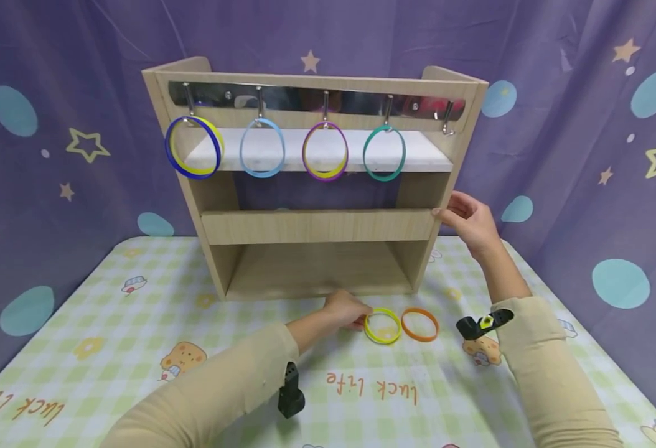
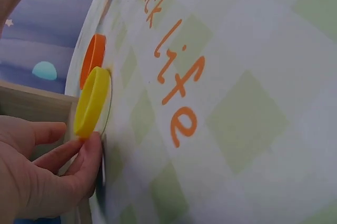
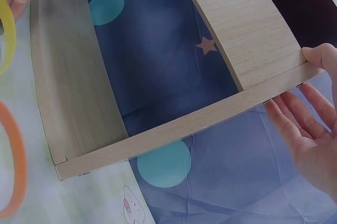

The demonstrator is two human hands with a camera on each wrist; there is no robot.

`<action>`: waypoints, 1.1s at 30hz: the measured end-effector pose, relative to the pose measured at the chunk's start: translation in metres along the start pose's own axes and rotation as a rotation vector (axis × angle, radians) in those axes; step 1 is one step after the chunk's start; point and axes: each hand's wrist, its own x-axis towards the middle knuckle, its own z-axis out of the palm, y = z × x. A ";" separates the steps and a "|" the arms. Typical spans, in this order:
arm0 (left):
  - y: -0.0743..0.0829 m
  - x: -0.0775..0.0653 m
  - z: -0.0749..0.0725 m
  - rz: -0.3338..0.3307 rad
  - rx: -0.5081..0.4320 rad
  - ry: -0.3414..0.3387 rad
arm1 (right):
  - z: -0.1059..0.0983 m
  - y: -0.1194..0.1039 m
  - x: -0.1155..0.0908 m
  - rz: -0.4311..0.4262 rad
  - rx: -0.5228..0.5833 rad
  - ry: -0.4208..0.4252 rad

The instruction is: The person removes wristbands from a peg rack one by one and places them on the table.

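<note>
My left hand (image 1: 346, 309) lies low over the cloth in front of the wooden shelf, its fingertips right at the rim of a yellow ring (image 1: 383, 326). In the left wrist view the thumb stands apart from that yellow ring (image 2: 93, 101). An orange ring (image 1: 420, 325) lies flat just to the right of it. With the thumb on the front edge and the fingers behind, my right hand (image 1: 472, 225) grips the right side panel of the wooden shelf (image 1: 317, 226); the right wrist view shows this hand (image 3: 310, 113) around the panel edge.
A metal hook strip (image 1: 291, 99) runs across the shelf's top. From its hooks hang blue (image 1: 171, 163) and yellow rings, a light blue ring (image 1: 241, 148), a purple ring (image 1: 304, 150) with yellow behind, and a green ring (image 1: 404, 152). A patterned curtain (image 1: 574, 186) surrounds the checked tablecloth (image 1: 109, 373).
</note>
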 end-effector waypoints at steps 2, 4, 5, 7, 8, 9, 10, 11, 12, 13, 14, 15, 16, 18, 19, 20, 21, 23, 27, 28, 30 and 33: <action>0.002 0.000 -0.002 0.005 0.027 0.000 | 0.001 -0.001 0.000 -0.004 0.013 0.005; 0.004 -0.002 -0.006 0.015 0.039 -0.007 | 0.002 -0.001 0.001 -0.007 0.023 0.012; 0.006 -0.002 -0.007 0.017 0.038 -0.009 | 0.002 -0.001 0.001 -0.007 0.026 0.017; 0.010 -0.004 -0.011 0.025 0.039 -0.014 | 0.003 -0.001 0.001 -0.002 0.031 0.028; 0.012 -0.004 -0.012 0.029 0.034 -0.015 | 0.003 -0.001 0.001 0.001 0.026 0.033; 0.014 -0.005 -0.013 0.034 0.034 -0.017 | 0.003 -0.001 0.001 0.003 0.023 0.038; 0.016 -0.005 -0.015 0.037 0.039 -0.020 | 0.003 0.000 0.001 0.005 0.016 0.045; 0.019 -0.006 -0.016 0.046 0.051 -0.023 | 0.004 0.000 0.000 0.007 0.016 0.052; 0.021 -0.006 -0.017 0.053 0.064 -0.026 | 0.004 0.000 0.000 0.007 0.010 0.059; 0.024 -0.007 -0.019 0.066 0.075 -0.029 | 0.005 0.001 0.000 0.007 0.010 0.065; 0.028 -0.007 -0.020 0.073 0.078 -0.032 | 0.005 0.001 0.000 0.004 -0.003 0.073; 0.031 -0.008 -0.021 0.084 0.077 -0.038 | 0.006 0.001 -0.001 0.002 -0.004 0.079; 0.035 -0.008 -0.022 0.096 0.076 -0.041 | 0.006 0.001 0.000 0.001 -0.008 0.084; 0.044 -0.009 -0.024 0.112 0.068 -0.047 | 0.007 0.001 0.000 -0.001 -0.006 0.090; 0.049 -0.010 -0.026 0.129 0.071 -0.049 | 0.007 0.001 0.000 0.001 -0.004 0.091; 0.054 -0.012 -0.028 0.142 0.078 -0.054 | 0.007 0.000 0.000 0.000 -0.012 0.093; 0.059 -0.013 -0.030 0.152 0.090 -0.057 | 0.008 0.000 0.000 0.002 -0.014 0.095; 0.071 -0.018 -0.035 0.171 0.110 -0.058 | 0.008 0.000 0.000 0.006 -0.012 0.095; 0.096 -0.029 -0.044 0.209 0.095 -0.076 | 0.009 0.000 0.000 0.004 -0.036 0.093; 0.102 -0.031 -0.046 0.224 0.087 -0.077 | 0.009 0.000 0.000 0.006 -0.030 0.092; 0.112 -0.036 -0.050 0.256 0.067 -0.078 | 0.009 0.000 -0.001 0.006 -0.032 0.093; 0.126 -0.041 -0.055 0.306 0.038 -0.055 | 0.009 0.000 -0.001 0.007 -0.019 0.102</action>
